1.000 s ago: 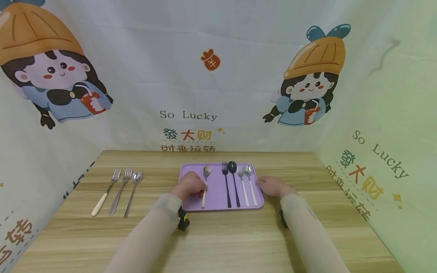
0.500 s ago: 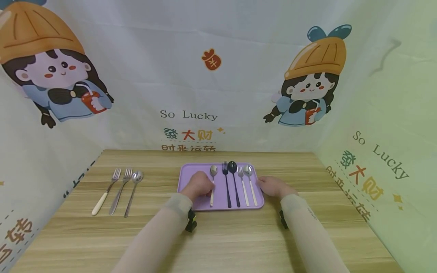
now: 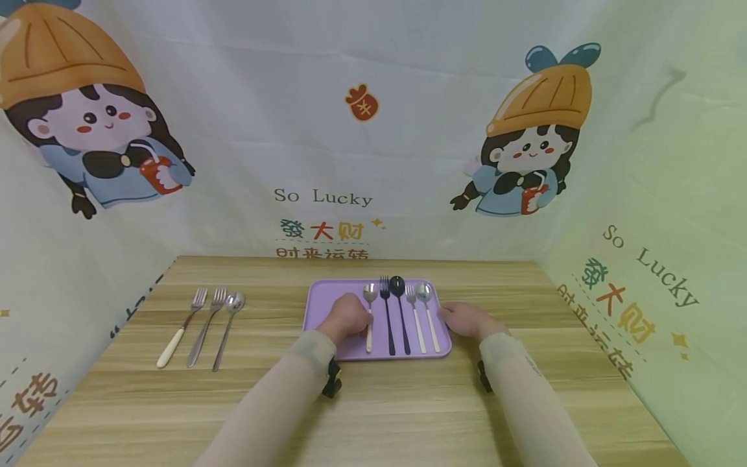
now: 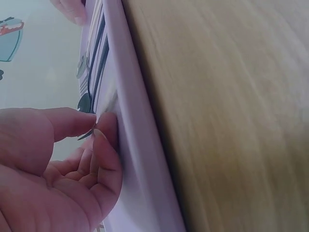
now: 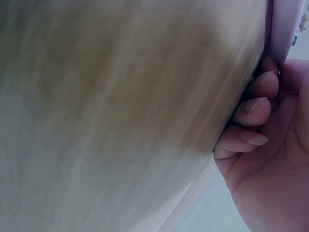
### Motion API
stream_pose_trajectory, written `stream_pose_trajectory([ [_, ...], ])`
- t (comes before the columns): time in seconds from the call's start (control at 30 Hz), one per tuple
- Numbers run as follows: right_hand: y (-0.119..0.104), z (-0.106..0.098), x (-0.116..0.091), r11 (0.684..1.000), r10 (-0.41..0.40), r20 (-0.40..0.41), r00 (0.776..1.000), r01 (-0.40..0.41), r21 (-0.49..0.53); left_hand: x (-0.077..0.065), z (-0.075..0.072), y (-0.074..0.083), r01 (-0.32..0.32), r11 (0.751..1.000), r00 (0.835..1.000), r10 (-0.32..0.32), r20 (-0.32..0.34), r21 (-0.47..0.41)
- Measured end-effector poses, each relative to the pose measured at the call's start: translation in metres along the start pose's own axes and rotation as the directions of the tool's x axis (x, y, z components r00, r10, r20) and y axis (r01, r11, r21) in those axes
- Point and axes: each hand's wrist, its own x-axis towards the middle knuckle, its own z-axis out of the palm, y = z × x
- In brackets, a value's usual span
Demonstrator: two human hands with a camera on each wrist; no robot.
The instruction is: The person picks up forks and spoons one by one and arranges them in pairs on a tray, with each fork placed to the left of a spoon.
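A lilac tray (image 3: 318, 295) lies on the table in the head view. My left hand (image 3: 348, 316) is over its left part, thumb and forefinger pinching the pale handle of a silver-headed spoon (image 3: 369, 293); the left wrist view shows the pinch close above the tray, the other fingers curled. Just right of that spoon lie a black fork (image 3: 389, 324), a black spoon (image 3: 397, 285), a white-handled fork (image 3: 411, 296) and a white-handled spoon (image 3: 425, 296). My right hand (image 3: 469, 318) grips the tray's right rim, fingers curled at its underside in the right wrist view.
On the wooden table (image 3: 408, 415), left of the tray, lie a fork with a cream handle (image 3: 170, 349), an all-metal fork (image 3: 206, 331) and a metal slotted-looking spoon (image 3: 226, 334). A printed cloth (image 3: 408, 162) hangs behind the table and along both sides.
My left hand has slid the pinched spoon rightward across the tray, close beside the black fork. The right hand has stayed at the tray's right rim.
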Motion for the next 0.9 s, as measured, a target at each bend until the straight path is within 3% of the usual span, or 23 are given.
stream_pose_trajectory([
  [0.23, 0.001, 0.001, 0.001, 1.000, 0.003, 0.000, 1.000, -0.003, -0.001, -0.005, -0.003, -0.002, -0.022, 1.000, 1.000, 0.022, 0.001, -0.021],
  [0.47, 0.001, 0.003, 0.001, 1.000, 0.013, 0.001, 1.000, -0.013, -0.006, -0.007, -0.010, -0.014, -0.092, 0.994, 0.996, 0.092, -0.003, -0.058],
  [0.7, 0.003, 0.003, 0.002, 1.000, 0.010, 0.002, 1.000, -0.010, 0.002, -0.010, -0.031, -0.022, -0.132, 0.991, 0.990, 0.131, -0.048, -0.015],
  [0.9, 0.002, 0.003, 0.003, 1.000, 0.007, -0.002, 1.000, -0.007, -0.006, -0.010, -0.059, -0.038, -0.148, 0.987, 0.987, 0.144, -0.067, -0.065],
])
